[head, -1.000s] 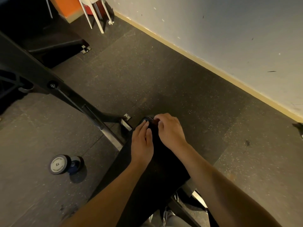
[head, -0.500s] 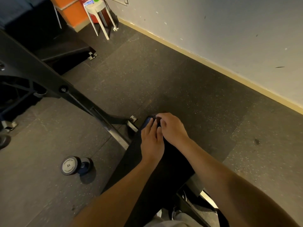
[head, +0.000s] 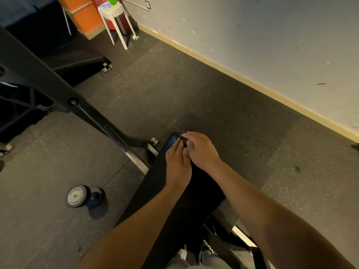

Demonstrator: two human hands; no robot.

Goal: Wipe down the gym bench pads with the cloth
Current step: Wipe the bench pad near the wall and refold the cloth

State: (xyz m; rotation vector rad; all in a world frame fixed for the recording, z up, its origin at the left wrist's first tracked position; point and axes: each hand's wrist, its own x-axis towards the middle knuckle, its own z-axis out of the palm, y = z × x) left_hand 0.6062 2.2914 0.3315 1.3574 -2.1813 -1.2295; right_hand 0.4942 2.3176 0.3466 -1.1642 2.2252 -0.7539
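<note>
Bench pad (head: pixel 155 191), one; two hands (head: pixel 177 164) (head: pixel 202 150)

Right hand (head: pixel 202 150) fingers (head: pixel 189 135) curl over the far end of the pad (head: pixel 155 191). What they hold is hidden. Only a dark scrap (head: pixel 183 142) shows beside the left hand (head: pixel 177 166); can't confirm it's the cloth. Forearms cover the pad's near end. Shoes (head: pixel 206 249) partly behind pad and frame. Dumbbell (head: pixel 83 197): "15" reads, other lettering too small. Green item (head: pixel 112 0) on stool (head: pixel 114 18) cut by top edge. Rack (head: pixel 38 74) runs off left. Dark object (head: pixel 356 146) cut by right edge, unidentifiable.
</note>
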